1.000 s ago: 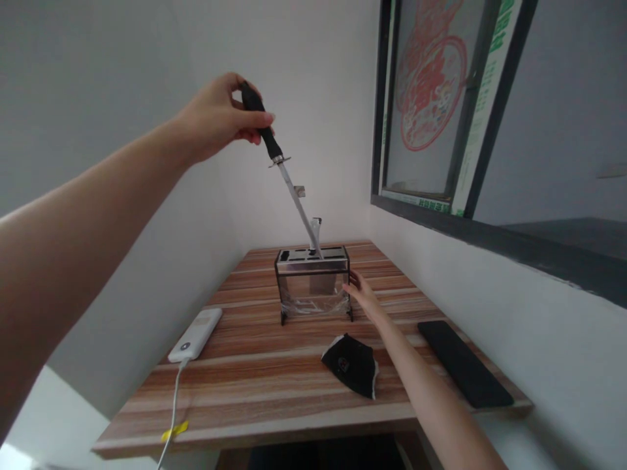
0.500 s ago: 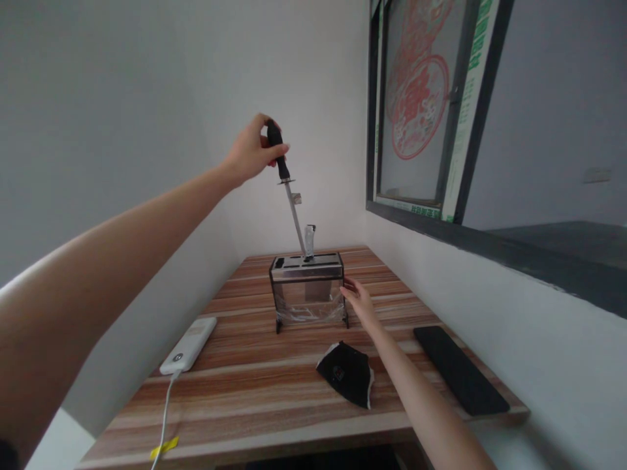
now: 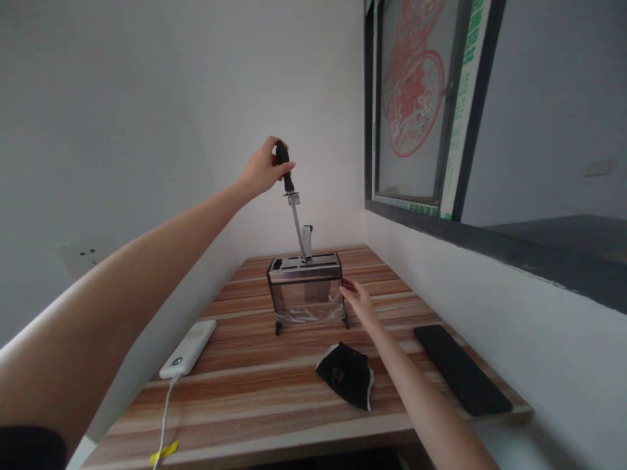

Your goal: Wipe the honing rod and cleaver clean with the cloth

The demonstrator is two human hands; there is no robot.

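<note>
A honing steel [image 3: 296,219] with a black handle slants down, its rod tip in a slot on top of the knife block [image 3: 304,274]. My left hand [image 3: 268,166] is closed around the handle, high above the block. A small tag hangs just under the steel's guard. The block has clear sides, a dark frame and crinkled plastic film low down. My right hand [image 3: 356,297] grips the block's right edge, thumb in front, other fingers partly hidden behind. A plastic-wrapped handle [image 3: 307,240] stands up from the block beside the rod.
On the wood-grain table [image 3: 245,391] lie a black folded mask [image 3: 347,375] in front of the block, a white power bank [image 3: 189,349] with a cable at left, and a dark flat slab [image 3: 460,369] at right. A framed window [image 3: 416,104] is on the right wall.
My left hand has come down and slightly right, and the honing steel has sunk deeper into the slot. The right hand stays at the block's edge.
</note>
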